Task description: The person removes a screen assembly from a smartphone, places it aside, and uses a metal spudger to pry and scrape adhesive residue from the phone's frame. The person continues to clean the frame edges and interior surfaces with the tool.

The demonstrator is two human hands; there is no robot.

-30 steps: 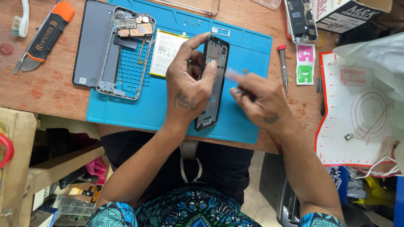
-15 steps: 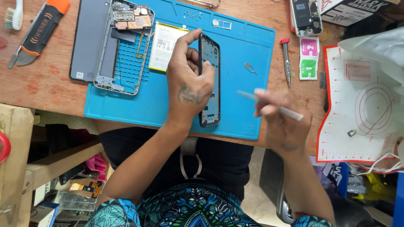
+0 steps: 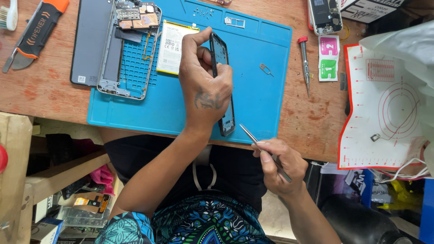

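My left hand (image 3: pixel 205 86) grips a black phone frame (image 3: pixel 223 86), tipped on its long edge over the blue work mat (image 3: pixel 257 104), fingers wrapped round its upper half, thumb on the near side. My right hand (image 3: pixel 278 165) is off the mat, down past the tabletop (image 3: pixel 312 122) edge near my lap, pinched shut on metal tweezers (image 3: pixel 255 142), whose tips point up toward the lower end of the frame but stay clear of it.

On the mat to the left: an opened phone chassis (image 3: pixel 126 49) with its board exposed, and a flat battery (image 3: pixel 174 47) just beside it, close to my left thumb. A dark back cover (image 3: pixel 88 43) lies half off the mat. A SIM pin (image 3: pixel 266 69) and a small tray (image 3: pixel 235 22) sit on the mat's right part. A red-tipped screwdriver (image 3: pixel 305 63) lies on bare wood beside two small packets (image 3: pixel 328 58). Another phone (image 3: pixel 324 16) lies top right. A utility knife (image 3: pixel 38 31) lies top left. A white mat with a red border (image 3: pixel 384 108) lies far right.
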